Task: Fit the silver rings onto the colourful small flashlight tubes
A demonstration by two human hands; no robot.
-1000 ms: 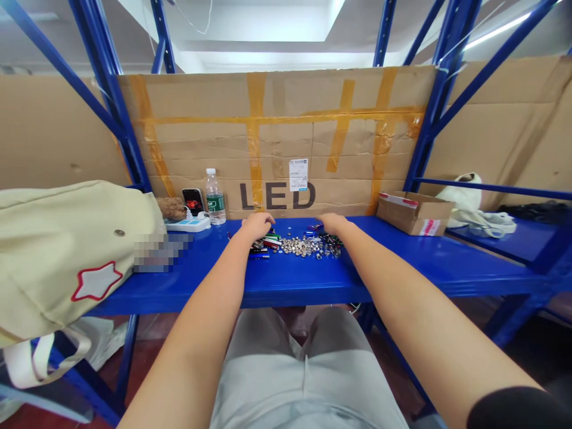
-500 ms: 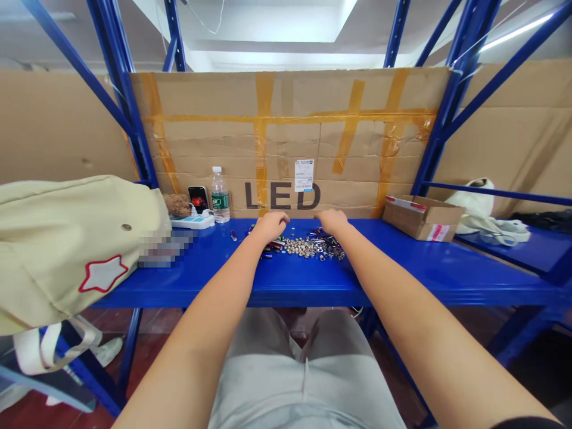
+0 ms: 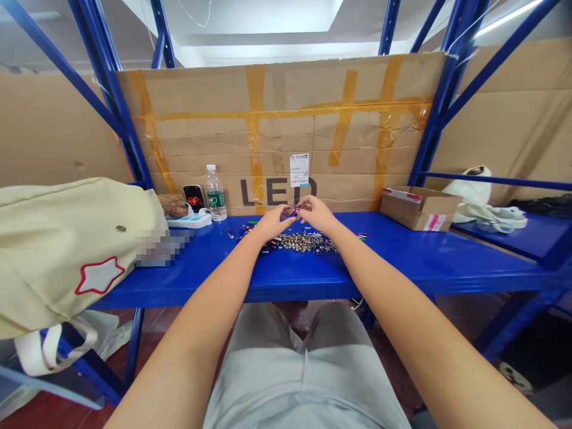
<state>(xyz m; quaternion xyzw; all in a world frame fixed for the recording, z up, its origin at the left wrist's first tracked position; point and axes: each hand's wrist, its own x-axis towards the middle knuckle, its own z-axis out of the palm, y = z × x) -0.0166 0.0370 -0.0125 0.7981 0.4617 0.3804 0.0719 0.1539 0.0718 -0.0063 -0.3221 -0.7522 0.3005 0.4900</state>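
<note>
LIVE: I've got left hand (image 3: 276, 223) and right hand (image 3: 318, 214) closed in a fingertip pinch on a small purple part (image 3: 295, 211) | WHERE: held above loose metal parts (image 3: 304, 242) on a blue steel shelf (image 3: 424, 262) | STEP: working that one part | NEEDS: steady fine pinch | PRINT: "LED" lettering (image 3: 277, 192) on cardboard sheet (image 3: 348, 140); white label (image 3: 299, 170) unreadable

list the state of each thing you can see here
left hand, raised above the shelf, pinching the part
right hand, raised above the shelf, pinching the part
small purple part, held between both hands
clear plastic water bottle, upright, capped
black smartphone, propped upright, screen lit
small silver metal pieces, loose in a heap on the blue steel shelf
</note>
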